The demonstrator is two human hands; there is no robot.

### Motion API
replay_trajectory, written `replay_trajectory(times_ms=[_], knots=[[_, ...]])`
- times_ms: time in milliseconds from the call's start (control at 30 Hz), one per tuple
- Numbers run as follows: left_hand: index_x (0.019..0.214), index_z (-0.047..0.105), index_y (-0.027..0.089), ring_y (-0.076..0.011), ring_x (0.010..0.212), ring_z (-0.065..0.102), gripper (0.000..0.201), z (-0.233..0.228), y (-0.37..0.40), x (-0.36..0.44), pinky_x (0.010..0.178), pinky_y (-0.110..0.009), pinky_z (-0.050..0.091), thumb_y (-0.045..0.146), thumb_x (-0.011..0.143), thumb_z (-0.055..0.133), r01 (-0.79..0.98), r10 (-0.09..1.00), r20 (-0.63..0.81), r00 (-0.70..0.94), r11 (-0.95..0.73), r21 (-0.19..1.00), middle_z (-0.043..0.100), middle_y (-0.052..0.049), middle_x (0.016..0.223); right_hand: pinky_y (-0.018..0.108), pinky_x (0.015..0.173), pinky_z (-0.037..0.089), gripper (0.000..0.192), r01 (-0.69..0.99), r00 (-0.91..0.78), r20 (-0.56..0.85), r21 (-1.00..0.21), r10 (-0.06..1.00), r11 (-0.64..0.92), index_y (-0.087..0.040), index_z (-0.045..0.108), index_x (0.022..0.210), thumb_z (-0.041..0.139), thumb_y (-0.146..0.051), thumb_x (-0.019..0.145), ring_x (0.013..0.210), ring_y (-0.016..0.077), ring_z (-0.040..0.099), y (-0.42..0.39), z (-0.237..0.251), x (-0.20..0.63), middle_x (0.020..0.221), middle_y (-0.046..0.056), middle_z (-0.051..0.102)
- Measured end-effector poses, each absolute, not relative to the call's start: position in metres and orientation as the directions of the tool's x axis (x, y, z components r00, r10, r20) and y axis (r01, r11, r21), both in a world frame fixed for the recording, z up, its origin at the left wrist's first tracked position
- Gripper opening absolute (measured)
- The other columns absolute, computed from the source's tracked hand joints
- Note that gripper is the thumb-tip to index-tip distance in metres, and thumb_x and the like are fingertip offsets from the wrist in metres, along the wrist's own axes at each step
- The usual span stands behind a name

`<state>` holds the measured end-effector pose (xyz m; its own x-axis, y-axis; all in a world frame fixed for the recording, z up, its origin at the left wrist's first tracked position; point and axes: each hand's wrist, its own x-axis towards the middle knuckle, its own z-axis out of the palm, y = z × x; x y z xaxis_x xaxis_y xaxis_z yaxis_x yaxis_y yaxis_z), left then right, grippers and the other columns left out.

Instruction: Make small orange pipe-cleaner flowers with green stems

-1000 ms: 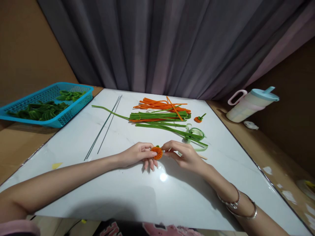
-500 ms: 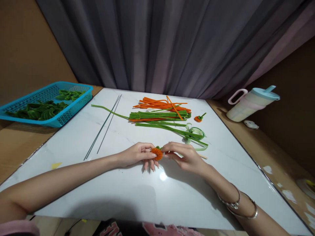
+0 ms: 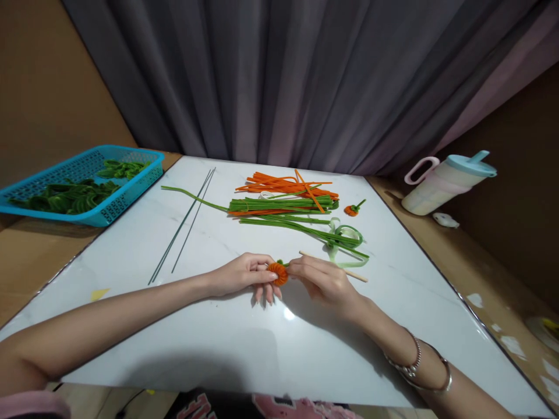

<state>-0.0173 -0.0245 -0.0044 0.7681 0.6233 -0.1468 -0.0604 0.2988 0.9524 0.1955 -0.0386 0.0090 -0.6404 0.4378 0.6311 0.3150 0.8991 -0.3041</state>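
My left hand (image 3: 251, 272) pinches a small pumpkin (image 3: 278, 273) of coiled orange pipe cleaner between thumb and fingers, just above the table. A bit of green stem (image 3: 282, 263) sticks out of its top. At the pumpkin's right side, the fingertips of my right hand (image 3: 323, 280) are closed on the end of this green stem; the fingers partly hide it. Behind my right hand lies a thin wooden stick (image 3: 356, 276), its middle covered by the hand. Farther back on the right sits another small orange pumpkin (image 3: 351, 210) with a green stem.
Green pipe cleaners (image 3: 279, 205) and orange pipe cleaners (image 3: 266, 183) lie across the white table (image 3: 196, 343). Pale green ribbon (image 3: 349, 262) lies right of them, dark thin wires (image 3: 183, 227) left. A blue basket (image 3: 105, 215) holds green pieces. A tumbler (image 3: 441, 189) stands at right.
My right hand has shifted slightly and its fingers have drawn together on the green stem. More of the wooden stick shows behind it. The left hand has barely moved.
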Motion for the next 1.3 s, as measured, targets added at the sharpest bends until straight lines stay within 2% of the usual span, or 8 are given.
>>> replay_trajectory(times_ms=[267, 333, 433, 533, 600, 767, 933, 1300], knots=[[0.086, 0.054, 0.01, -0.0136, 0.058, 0.066, 0.019, -0.005, -0.024, -0.017, 0.043, -0.018, 0.047, 0.029, 0.086, 0.057, -0.071, 0.621, -0.143, 0.77, 0.306, 0.949, 0.07, -0.014, 0.081, 0.033, 0.069, 0.055, 0.034, 0.355, -0.667, 0.661, -0.123, 0.343, 0.927, -0.012, 0.055, 0.095, 0.033, 0.008, 0.079, 0.074, 0.016, 0.063, -0.041, 0.012, 0.194, 0.084, 0.011, 0.068], [0.086, 0.053, 0.01, -0.0131, 0.057, 0.065, 0.02, -0.005, -0.025, -0.017, 0.042, -0.018, 0.047, 0.029, 0.086, 0.057, -0.069, 0.63, -0.15, 0.762, 0.31, 0.948, 0.07, -0.014, 0.08, 0.033, 0.07, 0.055, 0.034, 0.365, -0.659, 0.645, -0.177, 0.388, 0.914, -0.014, 0.055, 0.096, 0.033, 0.006, 0.08, 0.076, 0.0159, 0.063, -0.04, 0.011, 0.194, 0.085, 0.01, 0.068], [0.086, 0.053, 0.01, -0.0138, 0.057, 0.066, 0.02, -0.004, -0.025, -0.017, 0.042, -0.018, 0.047, 0.03, 0.086, 0.057, -0.069, 0.643, -0.16, 0.749, 0.316, 0.946, 0.07, -0.013, 0.079, 0.029, 0.07, 0.054, 0.026, 0.353, -0.628, 0.593, -0.359, 0.504, 0.864, -0.016, 0.054, 0.098, 0.037, 0.0, 0.086, 0.079, 0.0147, 0.063, -0.037, 0.012, 0.196, 0.087, 0.008, 0.067], [0.088, 0.054, 0.01, -0.0143, 0.059, 0.066, 0.021, -0.004, -0.025, -0.016, 0.043, -0.018, 0.047, 0.03, 0.086, 0.057, -0.064, 0.648, -0.166, 0.744, 0.316, 0.947, 0.07, -0.014, 0.079, 0.024, 0.063, 0.052, 0.016, 0.335, -0.596, 0.518, -0.534, 0.614, 0.776, -0.016, 0.052, 0.101, 0.043, -0.01, 0.089, 0.076, 0.0131, 0.062, -0.035, 0.019, 0.199, 0.09, 0.007, 0.065], [0.088, 0.054, 0.01, -0.0141, 0.059, 0.066, 0.021, -0.003, -0.026, -0.015, 0.043, -0.018, 0.046, 0.03, 0.086, 0.057, -0.06, 0.651, -0.168, 0.74, 0.312, 0.948, 0.07, -0.014, 0.079, 0.023, 0.056, 0.048, 0.011, 0.362, -0.603, 0.45, -0.581, 0.658, 0.729, -0.016, 0.051, 0.097, 0.043, -0.016, 0.091, 0.068, 0.0119, 0.059, -0.036, 0.023, 0.2, 0.086, 0.006, 0.063], [0.086, 0.054, 0.01, -0.0137, 0.057, 0.066, 0.023, -0.004, -0.027, -0.013, 0.043, -0.018, 0.046, 0.032, 0.086, 0.057, -0.041, 0.66, -0.166, 0.733, 0.286, 0.957, 0.07, -0.012, 0.075, 0.025, 0.054, 0.037, 0.022, 0.513, -0.704, 0.278, -0.438, 0.654, 0.738, -0.016, 0.05, 0.081, 0.036, -0.029, 0.094, 0.058, 0.0122, 0.048, -0.039, 0.028, 0.197, 0.07, 0.004, 0.056], [0.085, 0.053, 0.011, -0.0138, 0.059, 0.066, 0.023, -0.003, -0.028, -0.014, 0.044, -0.019, 0.046, 0.033, 0.086, 0.057, -0.011, 0.659, -0.165, 0.733, 0.254, 0.967, 0.07, -0.011, 0.076, 0.026, 0.056, 0.032, 0.029, 0.595, -0.717, 0.184, -0.34, 0.672, 0.728, -0.016, 0.049, 0.081, 0.027, -0.027, 0.096, 0.059, 0.0136, 0.046, -0.041, 0.026, 0.192, 0.069, 0.004, 0.055], [0.085, 0.054, 0.011, -0.0135, 0.06, 0.066, 0.023, -0.003, -0.029, -0.014, 0.046, -0.019, 0.047, 0.034, 0.086, 0.057, 0.026, 0.665, -0.171, 0.727, 0.222, 0.975, 0.069, -0.009, 0.076, 0.027, 0.053, 0.028, 0.025, 0.601, -0.735, 0.215, -0.232, 0.643, 0.765, -0.016, 0.049, 0.076, 0.031, -0.024, 0.092, 0.052, 0.0131, 0.041, -0.046, 0.024, 0.187, 0.063, 0.003, 0.052]])
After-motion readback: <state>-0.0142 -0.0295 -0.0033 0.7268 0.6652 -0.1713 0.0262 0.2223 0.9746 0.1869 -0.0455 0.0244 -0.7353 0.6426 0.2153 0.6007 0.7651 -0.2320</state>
